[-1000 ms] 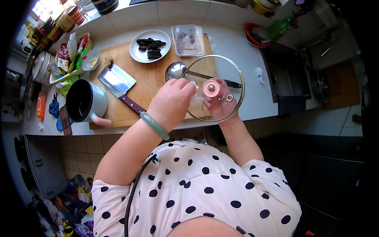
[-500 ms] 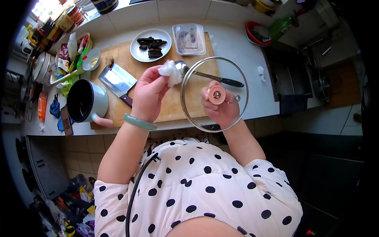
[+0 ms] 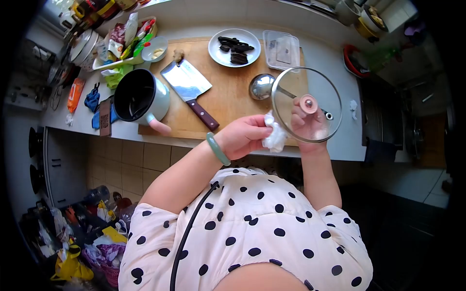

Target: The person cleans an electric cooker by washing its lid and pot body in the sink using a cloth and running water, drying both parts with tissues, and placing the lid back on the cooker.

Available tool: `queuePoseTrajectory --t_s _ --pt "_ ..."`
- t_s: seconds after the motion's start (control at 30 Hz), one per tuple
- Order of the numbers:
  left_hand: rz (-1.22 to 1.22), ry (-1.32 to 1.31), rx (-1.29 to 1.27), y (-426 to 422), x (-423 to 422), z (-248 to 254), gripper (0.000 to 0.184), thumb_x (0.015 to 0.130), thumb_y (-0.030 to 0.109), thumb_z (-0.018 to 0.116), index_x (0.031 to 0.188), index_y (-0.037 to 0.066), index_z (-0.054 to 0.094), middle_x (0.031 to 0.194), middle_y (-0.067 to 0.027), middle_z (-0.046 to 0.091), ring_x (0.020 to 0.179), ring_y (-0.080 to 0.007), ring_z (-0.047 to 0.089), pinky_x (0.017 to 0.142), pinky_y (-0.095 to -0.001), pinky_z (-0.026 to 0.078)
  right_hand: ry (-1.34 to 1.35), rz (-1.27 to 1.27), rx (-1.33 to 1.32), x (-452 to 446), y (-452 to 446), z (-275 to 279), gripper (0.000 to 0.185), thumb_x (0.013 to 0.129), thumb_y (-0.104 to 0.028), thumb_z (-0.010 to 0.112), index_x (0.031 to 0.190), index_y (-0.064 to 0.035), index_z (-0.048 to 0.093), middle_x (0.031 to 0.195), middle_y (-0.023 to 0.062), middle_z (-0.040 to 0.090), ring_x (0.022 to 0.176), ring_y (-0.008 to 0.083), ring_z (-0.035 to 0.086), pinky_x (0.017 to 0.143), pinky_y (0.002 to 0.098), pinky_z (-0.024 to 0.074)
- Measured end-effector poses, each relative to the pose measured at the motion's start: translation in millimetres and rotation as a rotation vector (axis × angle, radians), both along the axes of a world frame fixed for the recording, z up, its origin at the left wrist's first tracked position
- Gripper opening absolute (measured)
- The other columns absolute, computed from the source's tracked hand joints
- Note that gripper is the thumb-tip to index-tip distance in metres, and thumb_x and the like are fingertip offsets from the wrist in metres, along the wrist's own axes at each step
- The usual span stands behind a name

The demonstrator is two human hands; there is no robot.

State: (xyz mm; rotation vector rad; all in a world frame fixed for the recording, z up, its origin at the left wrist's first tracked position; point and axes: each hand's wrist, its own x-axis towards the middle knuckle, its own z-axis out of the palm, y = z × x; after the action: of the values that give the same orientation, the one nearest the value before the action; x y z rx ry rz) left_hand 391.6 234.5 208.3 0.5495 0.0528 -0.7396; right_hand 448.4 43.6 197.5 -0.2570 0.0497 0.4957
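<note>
My right hand (image 3: 308,127) grips a round glass lid (image 3: 291,134) by its pink knob (image 3: 308,104); the fingers show through the glass. Pinched in my left hand (image 3: 246,136) is a crumpled white tissue (image 3: 275,137), close by the lid's lower left rim. Whether the tissue touches the rim, I cannot tell. A metal ladle (image 3: 262,86) lies on the wooden cutting board (image 3: 218,80), its handle running behind the lid. Left of it, a cleaver (image 3: 187,80) with a brown handle rests on the board.
A white plate of dark pieces (image 3: 235,47) and a clear plastic container (image 3: 281,50) sit at the back. On the left stand a pot (image 3: 162,99) with a pink handle, a small bowl (image 3: 155,49) and a basket of packets (image 3: 99,63). The sink (image 3: 381,111) is right.
My view has swung, shifting the counter things rightward. My left hand has brought the tissue down from near the ladle to the lid's lower left edge. My right hand still holds the lid.
</note>
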Motion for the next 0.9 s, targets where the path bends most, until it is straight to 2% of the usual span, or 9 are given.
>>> queuePoseTrajectory --t_s 0.07,0.1,0.17,0.27,0.4,0.5,0.6,0.7,0.9 --pt "-0.082 -0.023 0.077 9 -11 0 0.025 0.085 0.005 0.051 0.109 0.002 0.052 0.104 -0.0062 0.056 0.093 -0.0154 0.056 0.083 -0.0295 0.046 0.006 -0.217 -0.151 15 -3 -24 0.021 0.086 -0.016 0.045 0.098 0.0004 0.049 0.086 0.0092 0.05 0.069 0.0145 0.043 0.056 0.0258 0.0384" --pt "-0.112 -0.034 0.109 16 -16 2 0.024 0.084 0.005 0.052 0.108 0.002 0.052 0.104 -0.0062 0.056 0.093 -0.0154 0.056 0.083 -0.0295 0.046 0.049 -0.405 -0.455 11 15 0 0.022 0.088 -0.018 0.043 0.1 -0.0022 0.049 0.086 0.0063 0.052 0.072 0.0142 0.047 0.061 0.0246 0.0406" --pt "-0.022 -0.024 0.18 38 -24 1 0.024 0.084 0.005 0.052 0.108 0.002 0.052 0.104 -0.0065 0.056 0.094 -0.0164 0.056 0.084 -0.0311 0.046 -0.166 -0.386 -0.672 15 21 -3 0.02 0.088 -0.017 0.044 0.102 -0.0049 0.05 0.086 0.0042 0.053 0.076 0.0132 0.05 0.064 0.024 0.0425" --pt "0.149 0.004 0.25 85 -48 -18 0.025 0.085 0.006 0.049 0.11 0.003 0.05 0.104 -0.0069 0.055 0.096 -0.0179 0.055 0.084 -0.0337 0.046 -0.214 -0.319 -0.835 11 54 15 0.018 0.089 -0.016 0.046 0.104 -0.0063 0.05 0.088 0.0025 0.054 0.072 0.0105 0.051 0.063 0.0232 0.043" --pt "0.383 0.11 0.24 150 -103 -32 0.022 0.086 0.007 0.046 0.108 0.005 0.05 0.103 -0.0075 0.055 0.095 -0.0186 0.056 0.083 -0.035 0.046 -0.7 0.045 -1.079 17 127 30 0.02 0.086 -0.017 0.054 0.101 -0.0039 0.051 0.083 0.0028 0.051 0.067 0.0113 0.048 0.061 0.023 0.0406" --pt "0.591 0.182 0.268 188 -151 -43 0.02 0.086 0.007 0.046 0.106 0.007 0.05 0.101 -0.0062 0.056 0.09 -0.0193 0.058 0.078 -0.0348 0.049 -1.312 -0.038 -1.344 8 209 50 0.022 0.084 -0.018 0.055 0.098 -0.0017 0.054 0.087 0.009 0.05 0.069 0.0184 0.051 0.064 0.0282 0.0436" --pt "0.747 0.212 0.285 220 -191 -58 0.022 0.087 0.008 0.046 0.108 0.006 0.049 0.103 -0.007 0.056 0.09 -0.0194 0.057 0.077 -0.0338 0.049 -1.646 0.002 -1.353 -2 289 59 0.018 0.082 -0.016 0.053 0.095 -0.0044 0.056 0.093 0.0133 0.053 0.08 0.0308 0.057 0.072 0.0358 0.0461" --pt "0.876 0.262 0.311 234 -220 -62 0.021 0.087 0.008 0.045 0.108 0.007 0.049 0.103 -0.0075 0.055 0.09 -0.0197 0.057 0.076 -0.0335 0.049 -1.857 0.026 -1.463 -1 352 47 0.015 0.081 -0.015 0.053 0.093 -0.0065 0.055 0.089 0.0141 0.052 0.081 0.0325 0.055 0.073 0.0371 0.0457" --pt "1.009 0.29 0.238 247 -251 -69 0.017 0.086 0.006 0.044 0.102 0.009 0.049 0.1 -0.0077 0.055 0.088 -0.0204 0.056 0.076 -0.0359 0.049 -1.963 0.052 -1.548 5 386 24 0.012 0.078 -0.012 0.052 0.089 -0.0074 0.055 0.086 0.014 0.052 0.079 0.0334 0.054 0.071 0.0392 0.0452"
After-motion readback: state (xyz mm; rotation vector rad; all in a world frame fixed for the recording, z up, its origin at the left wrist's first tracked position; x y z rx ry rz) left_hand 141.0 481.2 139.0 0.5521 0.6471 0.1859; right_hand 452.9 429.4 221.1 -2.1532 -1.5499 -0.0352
